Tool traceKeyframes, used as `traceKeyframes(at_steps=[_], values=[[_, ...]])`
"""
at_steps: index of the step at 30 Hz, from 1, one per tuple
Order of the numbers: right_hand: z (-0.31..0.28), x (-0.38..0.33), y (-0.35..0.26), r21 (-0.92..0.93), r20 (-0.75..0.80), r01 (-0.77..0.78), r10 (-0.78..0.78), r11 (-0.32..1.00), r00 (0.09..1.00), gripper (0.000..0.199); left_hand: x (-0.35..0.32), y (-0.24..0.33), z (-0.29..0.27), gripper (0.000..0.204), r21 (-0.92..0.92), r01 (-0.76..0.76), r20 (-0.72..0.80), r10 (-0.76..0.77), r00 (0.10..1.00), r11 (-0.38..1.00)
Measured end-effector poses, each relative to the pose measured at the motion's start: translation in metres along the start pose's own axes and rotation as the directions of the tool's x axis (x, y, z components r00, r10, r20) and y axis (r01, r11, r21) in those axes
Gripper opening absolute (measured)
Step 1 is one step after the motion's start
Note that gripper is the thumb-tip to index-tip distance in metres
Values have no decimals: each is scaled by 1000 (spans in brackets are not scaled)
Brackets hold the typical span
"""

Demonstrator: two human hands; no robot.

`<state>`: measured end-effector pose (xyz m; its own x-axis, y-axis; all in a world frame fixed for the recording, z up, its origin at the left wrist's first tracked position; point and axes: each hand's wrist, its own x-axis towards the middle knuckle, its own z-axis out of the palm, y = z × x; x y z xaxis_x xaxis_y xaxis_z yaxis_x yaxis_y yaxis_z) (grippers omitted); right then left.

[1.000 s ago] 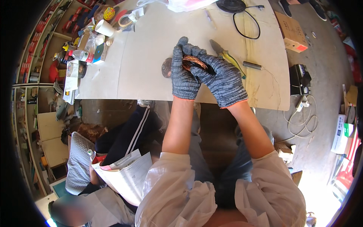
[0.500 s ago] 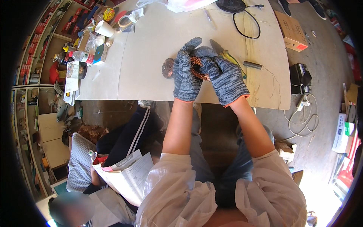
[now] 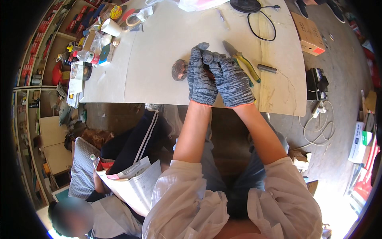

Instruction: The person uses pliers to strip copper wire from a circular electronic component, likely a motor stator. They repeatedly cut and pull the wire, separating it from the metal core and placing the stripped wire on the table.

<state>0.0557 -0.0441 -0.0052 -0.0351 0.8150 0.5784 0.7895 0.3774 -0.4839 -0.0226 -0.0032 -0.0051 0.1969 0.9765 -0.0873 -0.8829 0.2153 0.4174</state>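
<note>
Both my hands wear grey and black knitted gloves with orange cuffs, and they are cupped together above the table's near edge. My left hand and my right hand are closed around a copper wire bundle. Only a sliver of the wire shows between the palms; the gloves hide the rest. Just left of my left hand is a round, shiny brown object, its kind unclear. Beside my right hand lie pliers with yellow-green handles. A short dark cylinder rests farther right.
The pale table carries a paper cup, a plastic bottle and tape rolls at its left. A black cable and a pen lie at the far side. A seated person holding papers is at lower left.
My hands have drawn together and closed over the copper wire, hiding most of it. My left hand moved slightly right, and more of the pliers and the round brown object now shows.
</note>
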Motion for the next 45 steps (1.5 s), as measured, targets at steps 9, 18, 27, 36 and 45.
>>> traceKeyframes(at_steps=[9, 18, 27, 36, 45], values=[[5, -14, 9, -79, 199, -151, 164, 985, 966, 21, 9, -11, -19, 25, 41, 7, -200, 1, 980, 999], [-18, -11, 20, 268, 477, -495, 332, 827, 814, 25, 20, -1, -16, 38, -4, 170, 23, -170, 985, 985], [-24, -26, 30, 402, 707, -680, 265, 613, 656, 39, 9, -1, -19, 38, 584, 20, 23, -40, 999, 812], [-49, -3, 9, 593, 738, -802, 444, -70, 507, 34, 5, 14, -3, 53, 160, 260, 243, -293, 925, 952], [-58, 14, 12, 577, 802, -752, 398, -319, 446, 41, 3, 36, -4, 37, 483, 44, 438, -284, 853, 874]])
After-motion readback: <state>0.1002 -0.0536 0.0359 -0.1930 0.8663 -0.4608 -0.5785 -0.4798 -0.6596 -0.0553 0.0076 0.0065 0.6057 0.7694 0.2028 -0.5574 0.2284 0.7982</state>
